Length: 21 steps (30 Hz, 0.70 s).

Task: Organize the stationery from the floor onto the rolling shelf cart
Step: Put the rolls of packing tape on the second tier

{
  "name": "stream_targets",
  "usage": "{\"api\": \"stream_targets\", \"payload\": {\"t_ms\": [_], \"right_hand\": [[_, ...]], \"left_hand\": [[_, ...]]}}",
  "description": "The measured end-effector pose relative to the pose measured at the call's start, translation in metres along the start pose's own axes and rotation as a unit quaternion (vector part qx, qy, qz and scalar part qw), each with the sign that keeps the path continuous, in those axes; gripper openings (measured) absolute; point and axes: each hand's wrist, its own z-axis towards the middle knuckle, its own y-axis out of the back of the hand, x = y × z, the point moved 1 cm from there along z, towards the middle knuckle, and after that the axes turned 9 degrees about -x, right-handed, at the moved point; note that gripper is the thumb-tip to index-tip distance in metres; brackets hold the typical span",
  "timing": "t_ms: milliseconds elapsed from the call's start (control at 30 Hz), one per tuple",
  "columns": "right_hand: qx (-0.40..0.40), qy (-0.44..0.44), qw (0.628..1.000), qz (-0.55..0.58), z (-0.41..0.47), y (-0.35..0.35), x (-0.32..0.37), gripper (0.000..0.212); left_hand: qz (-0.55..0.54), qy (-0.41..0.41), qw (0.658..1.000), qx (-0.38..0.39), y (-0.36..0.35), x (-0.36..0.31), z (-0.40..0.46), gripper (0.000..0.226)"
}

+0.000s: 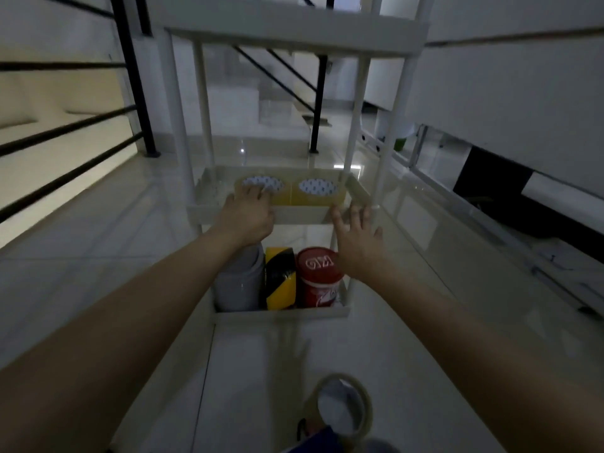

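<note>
— Two rolls of clear yellowish tape lie flat and side by side on the middle shelf (291,214) of the white rolling cart (183,132). My left hand (250,214) rests on top of the left roll (261,188), fingers (258,192) curled over its near edge.

— Is that hand gripping it?

— I cannot tell; the fingers lie on the roll, but whether they close around it is hidden. The right roll (318,190) stands free, just beside the first.

— And your right hand?

— My right hand (358,238) is spread wide, palm down, holding nothing. Its fingertips sit at the front right corner of the middle shelf, near the cart's post.

— What is on the shelf below?

— The bottom shelf (281,312) carries a grey roll (240,282) on the left, a black-and-yellow striped tape (281,279) standing on edge in the middle, and a red tape roll (318,277) on the right, all touching in a row.

— Anything left on the floor?

— One pale tape roll (341,408) lies on the tiled floor (98,273) close to me, at the bottom of the view.
</note>
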Motion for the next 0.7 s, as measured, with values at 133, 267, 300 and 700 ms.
{"api": "stream_targets", "payload": {"t_ms": [133,267,300,700], "right_hand": [[0.05,0.039,0.998,-0.009,-0.026,-0.011,0.009,0.078],[0.148,0.146,0.975,-0.075,-0.078,-0.039,0.013,0.081],[0.19,0.161,0.965,-0.082,-0.09,-0.048,0.013,0.081],[0.321,-0.1,0.939,0.071,-0.151,-0.121,-0.02,0.042]], "left_hand": [[0.023,-0.069,0.995,-0.062,-0.012,-0.027,-0.054,0.057],[0.045,-0.134,0.99,0.021,-0.038,-0.047,-0.122,0.047],[0.045,-0.121,0.987,0.1,-0.05,-0.046,-0.138,0.047],[-0.086,-0.029,0.897,0.433,-0.101,-0.049,-0.208,0.061]]}}
